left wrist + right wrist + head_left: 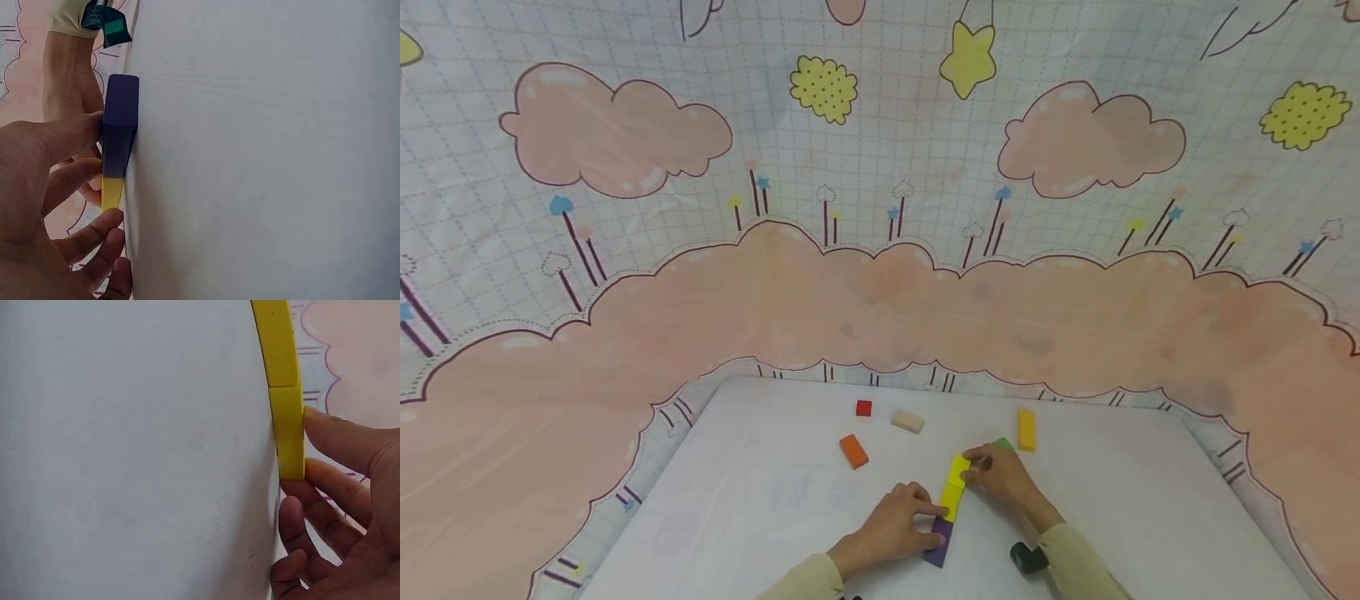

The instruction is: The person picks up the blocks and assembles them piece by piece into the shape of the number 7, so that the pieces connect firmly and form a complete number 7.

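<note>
A purple block (938,543) and two yellow blocks, the nearer yellow block (951,502) and the farther yellow block (958,472), lie end to end in a slanting row. My left hand (889,523) holds the purple block, thumb and index finger on it in the left wrist view, with another fingertip by the adjoining yellow. At the far end, my right hand (1000,475) pinches the farther yellow block with thumb and fingers. The right wrist view shows the thumb (337,437) against that block's face and fingertips around its end.
Beyond the row lie a red block (864,408), an orange block (853,451), a beige block (907,422) and an amber block (1026,430). My right hand partly hides a green block (1003,443). A dark green device (1028,558) sits at my right wrist. A patterned cloth surrounds the white tabletop (737,467).
</note>
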{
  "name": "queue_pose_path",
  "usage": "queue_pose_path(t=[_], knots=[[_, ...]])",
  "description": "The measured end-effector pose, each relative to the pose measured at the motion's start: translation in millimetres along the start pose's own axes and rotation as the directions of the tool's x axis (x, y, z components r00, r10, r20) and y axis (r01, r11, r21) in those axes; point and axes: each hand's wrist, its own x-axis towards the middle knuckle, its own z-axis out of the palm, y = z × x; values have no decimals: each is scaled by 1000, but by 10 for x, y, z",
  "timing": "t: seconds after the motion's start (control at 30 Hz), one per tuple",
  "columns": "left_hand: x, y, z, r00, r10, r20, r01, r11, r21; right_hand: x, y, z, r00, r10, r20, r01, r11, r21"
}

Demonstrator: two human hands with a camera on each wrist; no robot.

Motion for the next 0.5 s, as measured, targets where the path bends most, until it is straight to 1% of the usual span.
queue_pose_path(t=[0.33, 0.5], knots=[[-26, -16, 8, 1000, 15, 11, -15, 1000, 4, -34, -24, 4, 1000, 17, 19, -17, 1000, 3], [-45, -9, 6, 1000, 4, 24, -5, 1000, 4, -47, -9, 17, 999, 18, 33, -18, 1000, 3]])
